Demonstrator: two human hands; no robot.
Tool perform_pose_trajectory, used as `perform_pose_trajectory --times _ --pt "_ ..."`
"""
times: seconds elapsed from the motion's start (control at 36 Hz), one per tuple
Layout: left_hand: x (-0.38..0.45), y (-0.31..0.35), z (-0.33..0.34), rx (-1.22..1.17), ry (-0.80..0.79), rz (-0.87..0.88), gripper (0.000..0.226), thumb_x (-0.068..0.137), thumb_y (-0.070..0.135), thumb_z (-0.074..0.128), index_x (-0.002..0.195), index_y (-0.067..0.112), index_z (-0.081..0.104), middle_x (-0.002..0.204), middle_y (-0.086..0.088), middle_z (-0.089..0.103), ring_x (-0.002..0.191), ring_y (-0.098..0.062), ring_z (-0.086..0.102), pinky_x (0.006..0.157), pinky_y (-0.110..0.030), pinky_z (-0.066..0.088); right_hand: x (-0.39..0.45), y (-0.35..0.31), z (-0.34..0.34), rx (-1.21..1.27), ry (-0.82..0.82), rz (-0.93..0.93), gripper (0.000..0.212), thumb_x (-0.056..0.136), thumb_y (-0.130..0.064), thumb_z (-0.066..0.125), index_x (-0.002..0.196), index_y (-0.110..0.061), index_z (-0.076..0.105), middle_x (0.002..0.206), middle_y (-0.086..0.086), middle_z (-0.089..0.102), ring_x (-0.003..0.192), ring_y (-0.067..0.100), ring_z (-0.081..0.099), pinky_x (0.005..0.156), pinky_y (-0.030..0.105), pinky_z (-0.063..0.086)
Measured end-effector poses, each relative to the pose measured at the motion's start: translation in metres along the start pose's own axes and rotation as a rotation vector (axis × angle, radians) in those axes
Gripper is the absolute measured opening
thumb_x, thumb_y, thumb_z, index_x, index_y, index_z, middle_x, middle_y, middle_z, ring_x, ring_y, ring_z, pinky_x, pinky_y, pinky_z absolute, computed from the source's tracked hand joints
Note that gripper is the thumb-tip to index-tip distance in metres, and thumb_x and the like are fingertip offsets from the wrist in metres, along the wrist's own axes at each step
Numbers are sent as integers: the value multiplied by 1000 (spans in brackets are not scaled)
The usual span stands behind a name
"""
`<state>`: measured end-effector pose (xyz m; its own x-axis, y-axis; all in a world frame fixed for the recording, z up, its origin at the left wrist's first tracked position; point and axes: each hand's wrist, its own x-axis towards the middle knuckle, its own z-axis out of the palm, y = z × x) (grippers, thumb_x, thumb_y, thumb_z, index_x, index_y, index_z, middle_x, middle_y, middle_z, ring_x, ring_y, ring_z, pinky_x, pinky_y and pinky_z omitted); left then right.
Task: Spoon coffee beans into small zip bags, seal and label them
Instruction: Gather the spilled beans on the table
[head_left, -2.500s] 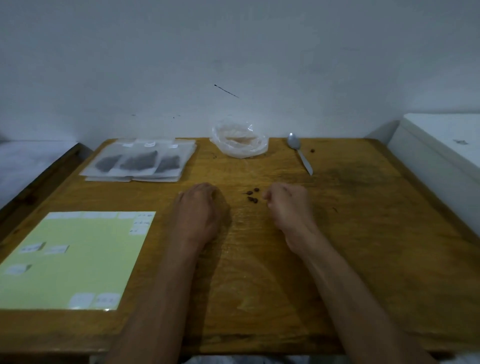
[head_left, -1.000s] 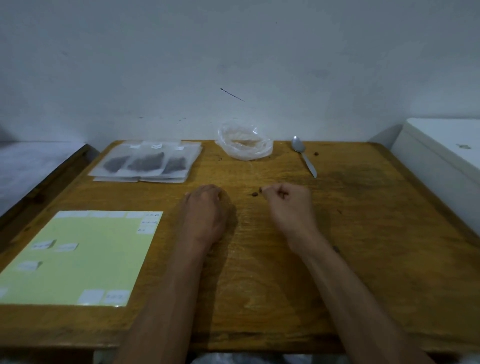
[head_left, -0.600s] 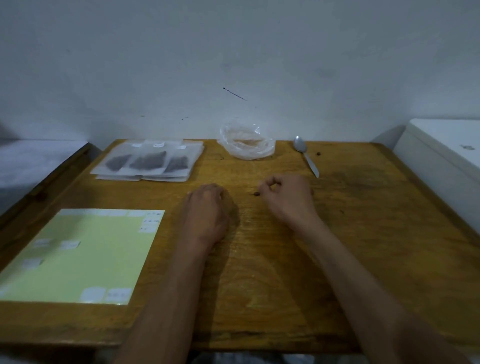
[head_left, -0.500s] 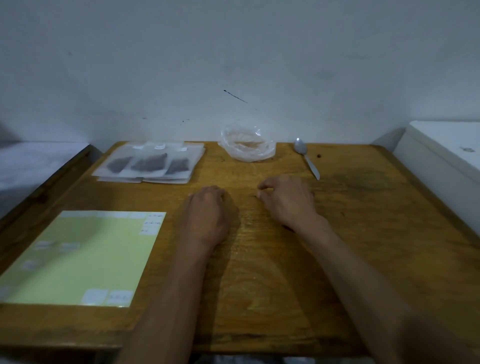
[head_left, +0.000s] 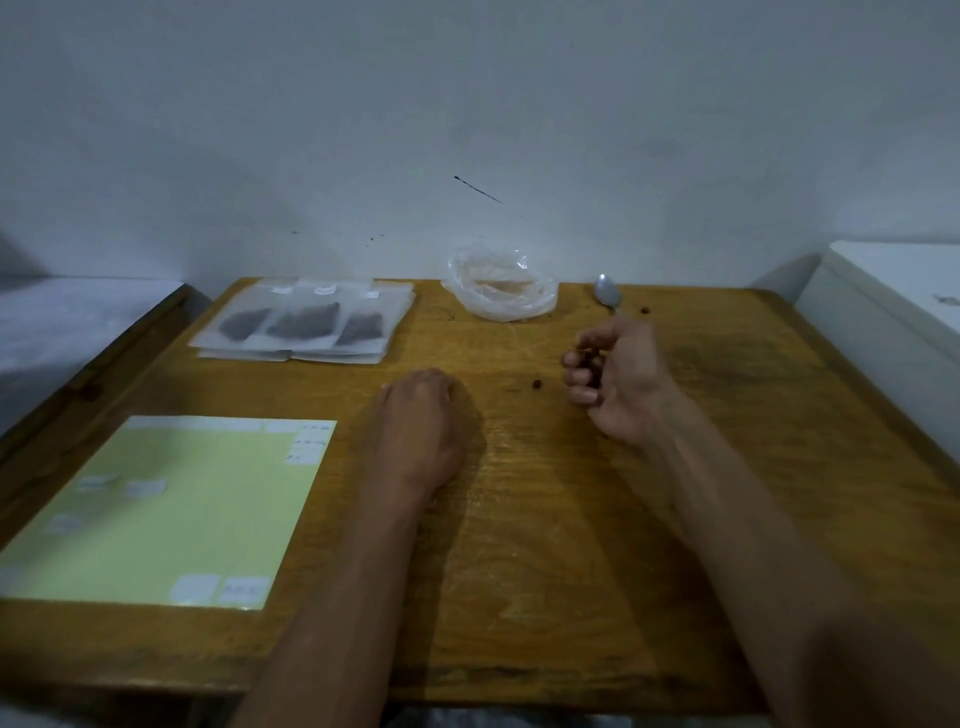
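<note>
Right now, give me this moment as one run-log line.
left hand: fist on table | right hand: curled, raised | bean: loose beside it | spoon: idle | filled bags: far left

Left hand fisted mid-tabletop, right hand curled w/ beans nr loose bean; filled bags far-left corner.

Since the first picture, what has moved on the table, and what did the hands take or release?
The right hand picked up most of the loose beans, then lifted and turned palm-up toward the spoon, fingers curled around them. One bean remains on the table. The left hand stayed fisted in place. Filled bags, plastic bag and label sheet did not move.
</note>
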<state>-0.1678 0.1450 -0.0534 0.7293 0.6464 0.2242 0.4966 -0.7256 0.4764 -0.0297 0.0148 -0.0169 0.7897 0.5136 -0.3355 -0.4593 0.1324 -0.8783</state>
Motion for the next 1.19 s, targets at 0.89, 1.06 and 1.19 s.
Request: perform_pose_trajectory --times 0.89,1.06,1.19 --pt "21 49 45 29 -91 183 25 100 25 47 117 15 63 120 -1 63 117 -21 55 105 -50 41 -3 -24 -78 -510 235 -176 17 93 -17 57 80 -13 66 64 -1 49 52 10 41 45 24 32" --pt "28 58 59 63 -85 192 28 102 27 40 118 20 62 124 2 61 123 -19 50 108 -48 36 10 -8 -84 -1293 225 -454 23 95 -40 63 106 -24 75 90 -8 68 78 5 59 74 25 47" --pt "24 51 57 91 -90 223 39 103 27 37 135 17 55 143 -1 53 137 -18 42 114 -47 30 17 0 -90 -1314 228 -505 22 90 -42 68 100 -25 78 94 -3 75 81 16 66 76 36 56"
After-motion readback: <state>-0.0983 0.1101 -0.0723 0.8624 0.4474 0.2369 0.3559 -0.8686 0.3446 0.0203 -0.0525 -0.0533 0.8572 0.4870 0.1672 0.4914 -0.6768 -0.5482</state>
